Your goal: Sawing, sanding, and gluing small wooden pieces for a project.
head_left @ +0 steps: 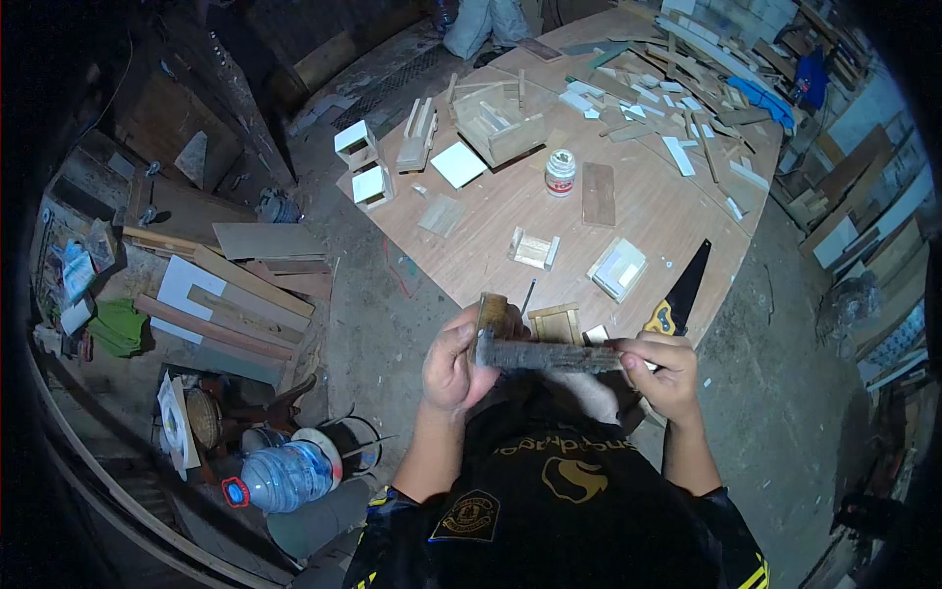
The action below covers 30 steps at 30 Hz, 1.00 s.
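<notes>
Close in front of my body, both hands hold a long, rough grey strip that runs level between them. A brown, rounded piece joins or lies against its left end; I cannot tell its exact kind. My left hand is closed around that left end, thumb up. My right hand pinches the right end between thumb and fingers. Just beyond the strip, on the table, lie a small wooden frame and a handsaw with a yellow and black handle.
The wooden table carries a white glue jar, a brown board, small wooden boxes, a larger wooden box and heaped offcuts. Left on the floor are stacked boards and a blue water bottle.
</notes>
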Available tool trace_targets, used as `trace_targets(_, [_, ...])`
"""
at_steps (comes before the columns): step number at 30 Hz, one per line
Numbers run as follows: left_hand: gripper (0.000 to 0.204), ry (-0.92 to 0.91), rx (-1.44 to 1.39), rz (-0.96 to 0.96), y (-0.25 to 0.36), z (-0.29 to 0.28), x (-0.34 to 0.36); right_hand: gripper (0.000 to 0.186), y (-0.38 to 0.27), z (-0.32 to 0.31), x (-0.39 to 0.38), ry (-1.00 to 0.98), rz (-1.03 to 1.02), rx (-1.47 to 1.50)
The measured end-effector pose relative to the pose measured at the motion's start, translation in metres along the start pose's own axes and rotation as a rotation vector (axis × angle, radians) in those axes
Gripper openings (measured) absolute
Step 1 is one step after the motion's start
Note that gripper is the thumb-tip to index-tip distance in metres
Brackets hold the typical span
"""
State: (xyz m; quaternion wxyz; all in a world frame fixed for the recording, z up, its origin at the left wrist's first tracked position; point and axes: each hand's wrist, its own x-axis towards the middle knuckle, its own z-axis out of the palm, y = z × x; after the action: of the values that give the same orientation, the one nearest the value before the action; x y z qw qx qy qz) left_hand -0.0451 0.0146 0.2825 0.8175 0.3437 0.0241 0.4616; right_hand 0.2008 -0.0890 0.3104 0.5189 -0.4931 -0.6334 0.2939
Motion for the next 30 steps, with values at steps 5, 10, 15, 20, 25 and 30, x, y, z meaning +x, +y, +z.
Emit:
trace_targets(5, [0.047, 0.228, 0.018, -0.047, 0.003, 0.013, -0.001, 0.015, -0.002, 0.0, 0.004, 0.133, -0.042, -0.06])
trace_targets(10, [0.046, -0.005, -0.014, 0.006, 0.001, 0.005, 0.002, 0.013, -0.004, -0.005, 0.004, -0.003, -0.008, -0.026])
trace_targets(15, [0.045, 0.201, -0.041, -0.055, 0.002, 0.013, 0.0, 0.01, 0.001, -0.004, 0.005, 0.16, -0.037, -0.115])
trace_targets(20, [0.047, 0.029, -0.087, -0.02, -0.002, 0.003, -0.002, 0.011, 0.005, -0.004, 0.002, 0.02, -0.098, -0.098])
trace_targets(25, [0.032, 0.273, 0.104, -0.097, 0.002, 0.024, 0.0, 0.012, -0.002, -0.002, 0.006, 0.177, -0.062, -0.11])
trace_targets(30, [0.045, -0.02, -0.19, -0.049, -0.005, -0.001, -0.003, 0.01, 0.005, -0.001, 0.004, 0.104, -0.078, -0.078])
